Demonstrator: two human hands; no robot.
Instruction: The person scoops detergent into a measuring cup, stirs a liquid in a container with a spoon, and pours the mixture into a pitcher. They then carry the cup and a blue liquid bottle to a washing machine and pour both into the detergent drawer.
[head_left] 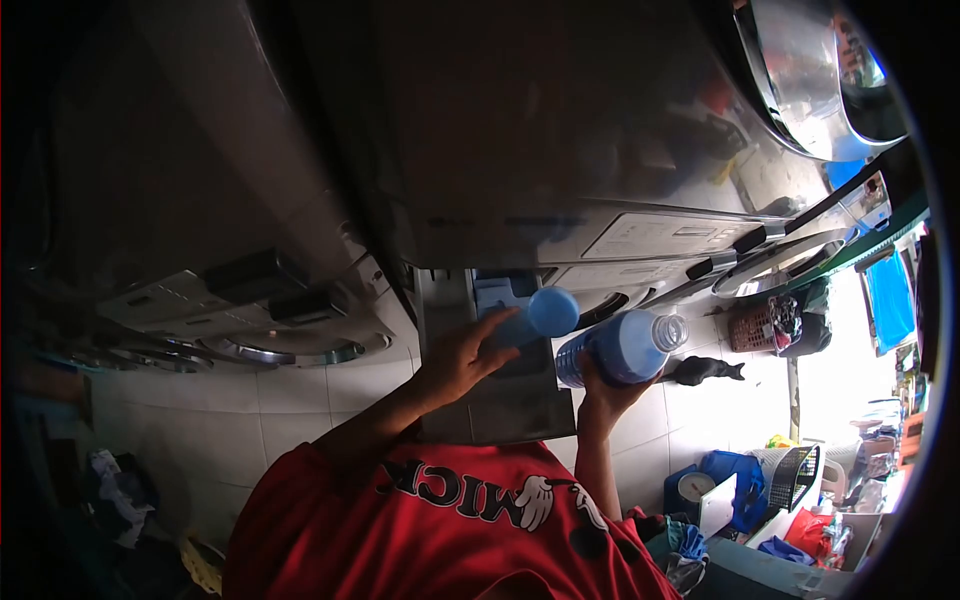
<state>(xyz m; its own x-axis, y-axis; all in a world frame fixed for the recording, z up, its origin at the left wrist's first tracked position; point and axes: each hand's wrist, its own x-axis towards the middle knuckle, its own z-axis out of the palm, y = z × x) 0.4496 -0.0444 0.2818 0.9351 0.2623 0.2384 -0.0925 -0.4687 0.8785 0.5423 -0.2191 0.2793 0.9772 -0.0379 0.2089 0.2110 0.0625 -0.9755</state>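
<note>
My left hand has its fingers round a blue translucent cup, tilted above the pulled-out drawer of a washing machine. In my right hand is a large clear bottle of blue liquid. The bottle leans with its uncapped mouth toward the right, just right of the drawer. A blue part shows inside the drawer, partly behind the cup. How full the cup is cannot be made out.
More front-loading machines stand at the left and upper right. On the tiled floor is a dark cat. A brown basket stands beyond it. Blue bags and a grey bin with items are at the lower right.
</note>
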